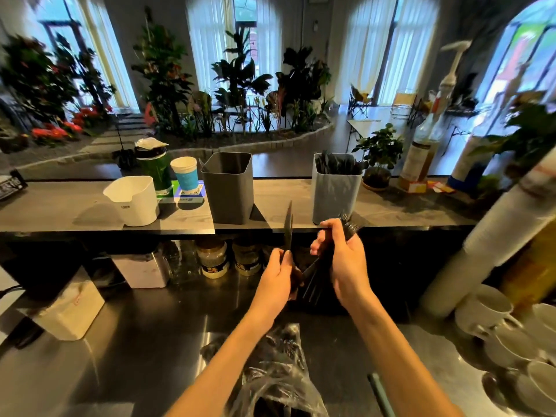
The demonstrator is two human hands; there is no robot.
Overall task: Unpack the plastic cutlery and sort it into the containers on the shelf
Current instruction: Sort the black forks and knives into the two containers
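Fingers: left hand (278,273) pinched one black knife (288,227) low on its handle, blade pointing up; right hand (341,260) was curled round a bundle of black cutlery (319,275), handles fanning down below the fist, heads sticking out above.
Bag: a crumpled clear plastic bag (276,371) with more dark cutlery lay on the counter (135,341), nearer the viewer than the hands.
Handling: pieces looked light, stiff and slick; a bundle seemed likely to splay or slip, so a grip round its middle suited it, and single pieces by the handle.
Dark grey container (228,191): on the shelf (75,209), beyond the knife, seemingly nearly empty.
Light grey container (335,191): right of the dark one, beyond the right hand, already holding dark cutlery upright.
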